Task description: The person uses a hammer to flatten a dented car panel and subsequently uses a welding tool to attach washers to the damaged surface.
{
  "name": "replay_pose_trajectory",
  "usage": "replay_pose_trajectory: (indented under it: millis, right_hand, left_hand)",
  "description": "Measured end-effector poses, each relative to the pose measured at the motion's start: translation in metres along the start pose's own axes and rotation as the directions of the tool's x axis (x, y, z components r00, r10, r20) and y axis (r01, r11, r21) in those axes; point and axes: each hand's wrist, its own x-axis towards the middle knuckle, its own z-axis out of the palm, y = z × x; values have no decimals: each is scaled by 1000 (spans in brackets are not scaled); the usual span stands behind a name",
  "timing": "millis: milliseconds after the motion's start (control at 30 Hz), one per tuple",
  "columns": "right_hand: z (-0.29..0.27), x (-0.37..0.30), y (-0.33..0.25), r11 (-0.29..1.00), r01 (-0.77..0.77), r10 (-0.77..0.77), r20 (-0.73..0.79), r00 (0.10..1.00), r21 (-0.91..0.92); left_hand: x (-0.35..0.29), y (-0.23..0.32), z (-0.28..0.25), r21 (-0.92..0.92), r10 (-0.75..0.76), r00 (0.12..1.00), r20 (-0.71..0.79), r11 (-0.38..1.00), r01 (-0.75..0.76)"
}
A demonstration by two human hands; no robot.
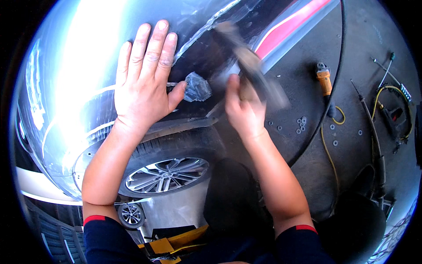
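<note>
My left hand [145,86] lies flat against the dark, shiny car body panel [99,57], its fingers stretched out over the wheel arch. Just off its thumb is a rough blue-grey patch [198,87]; whether it is a loose piece or part of the surface, I cannot tell. My right hand [246,108] is closed around what looks like a hammer [250,61], smeared by motion. The tool is over the dark panel and beside the red light strip [285,26]. Pale scraped streaks [204,28] run across the panel past my left fingertips.
Below the panel is a car wheel [167,176]. On the dark floor at the right lie an orange power tool [324,81], several small washers [301,125], a black hose [321,127] and a yellow-corded tool [393,116]. Yellow metal parts [176,242] are near my body.
</note>
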Motion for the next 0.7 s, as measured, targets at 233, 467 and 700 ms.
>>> replay_pose_trajectory:
  millis: [233,467,700]
  right_hand:
    - [1,-6,5,957,-126,120,38,992,261]
    - [5,-14,10,936,-181,188,5,982,302]
    - [7,-13,21,946,-47,70,-60,996,321]
  left_hand:
    - [-2,1,0,-20,14,1000,12,1000,-14]
    - [-2,2,1,-13,14,1000,19,1000,-14]
    - [-1,4,5,-29,16,1000,-8,999,-16]
